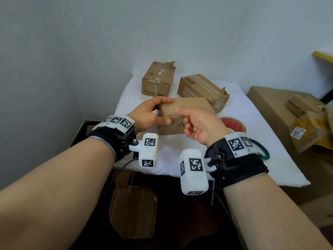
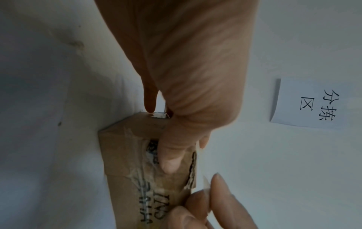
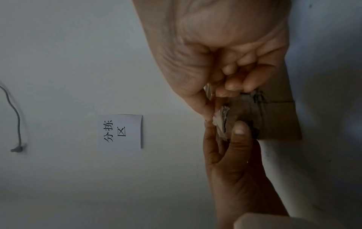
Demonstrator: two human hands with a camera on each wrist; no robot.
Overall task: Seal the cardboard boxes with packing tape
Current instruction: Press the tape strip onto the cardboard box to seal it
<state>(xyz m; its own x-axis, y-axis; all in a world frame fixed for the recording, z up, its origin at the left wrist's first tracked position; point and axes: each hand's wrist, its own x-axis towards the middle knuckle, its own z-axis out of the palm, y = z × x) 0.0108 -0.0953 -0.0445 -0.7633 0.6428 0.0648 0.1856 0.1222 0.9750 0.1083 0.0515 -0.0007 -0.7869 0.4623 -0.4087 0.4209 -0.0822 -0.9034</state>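
Note:
A small brown cardboard box is held above the white table between both hands. My left hand grips its left end, with the thumb pressed on the old, wrinkled tape of the near face and the fingers over the top. My right hand pinches a piece of clear tape at the box's near edge; the curled fingers sit against the torn cardboard. A tape roll with a red core lies on the table just right of that hand.
Two more cardboard boxes stand at the back of the cloth-covered table. A green ring lies behind my right wrist. A large carton with several small parcels stands to the right. Another box sits under the table.

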